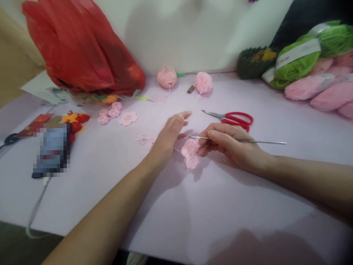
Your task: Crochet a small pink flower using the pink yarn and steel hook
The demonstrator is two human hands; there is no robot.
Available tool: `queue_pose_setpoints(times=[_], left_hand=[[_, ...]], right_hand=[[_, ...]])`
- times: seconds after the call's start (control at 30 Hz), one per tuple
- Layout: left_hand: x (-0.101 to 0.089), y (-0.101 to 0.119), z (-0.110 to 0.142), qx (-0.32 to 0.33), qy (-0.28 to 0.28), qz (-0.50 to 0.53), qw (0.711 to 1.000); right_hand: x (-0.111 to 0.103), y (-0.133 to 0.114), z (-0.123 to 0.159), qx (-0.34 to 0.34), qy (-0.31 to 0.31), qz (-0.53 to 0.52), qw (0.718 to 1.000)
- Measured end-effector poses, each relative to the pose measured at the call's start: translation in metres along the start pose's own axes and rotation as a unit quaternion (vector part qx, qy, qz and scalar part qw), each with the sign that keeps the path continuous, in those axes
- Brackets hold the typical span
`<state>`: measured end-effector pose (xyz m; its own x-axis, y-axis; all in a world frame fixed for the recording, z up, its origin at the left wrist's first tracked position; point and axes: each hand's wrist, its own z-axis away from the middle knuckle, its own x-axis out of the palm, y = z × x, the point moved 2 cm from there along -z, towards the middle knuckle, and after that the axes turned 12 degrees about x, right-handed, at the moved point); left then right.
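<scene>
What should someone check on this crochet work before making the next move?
Hook held: ok, the right hand grips the metal crochet hook.
Hook tip in the stitches: cannot tell, it sits just above the pink crocheted flower.
Flower held: not ok, the left hand is open beside it, with no firm grip showing.
Yarn joined to flower: cannot tell, a strand leaves the pink yarn ball toward the hands, but its end is hard to follow.
Scissors nearby: ok, the red-handled scissors lie close to the right hand, not touching it.
</scene>
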<state>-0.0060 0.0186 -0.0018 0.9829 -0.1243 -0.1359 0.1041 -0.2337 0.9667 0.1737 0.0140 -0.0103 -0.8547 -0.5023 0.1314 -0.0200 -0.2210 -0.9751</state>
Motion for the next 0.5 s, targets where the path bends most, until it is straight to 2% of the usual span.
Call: queue_pose_setpoints(times=[0.07, 0.13, 0.2, 0.33, 0.5], left_hand=[[0.007, -0.002, 0.003, -0.061, -0.080, 0.121, 0.988], [0.008, -0.001, 0.005, -0.117, -0.122, 0.191, 0.967], [0.003, 0.002, 0.003, -0.133, -0.114, 0.215, 0.961], [-0.011, 0.010, -0.004, -0.112, -0.057, 0.195, 0.973], [-0.018, 0.011, -0.007, -0.103, -0.022, 0.194, 0.975]], right_hand=[[0.000, 0.001, 0.000, 0.002, -0.008, -0.001, 1.000], [0.000, 0.001, 0.000, -0.002, -0.004, -0.003, 1.000], [-0.001, 0.001, 0.000, -0.003, 0.002, -0.003, 1.000], [0.000, -0.001, 0.000, 0.001, 0.007, -0.005, 1.000], [-0.001, -0.002, 0.000, -0.004, 0.015, 0.000, 1.000]])
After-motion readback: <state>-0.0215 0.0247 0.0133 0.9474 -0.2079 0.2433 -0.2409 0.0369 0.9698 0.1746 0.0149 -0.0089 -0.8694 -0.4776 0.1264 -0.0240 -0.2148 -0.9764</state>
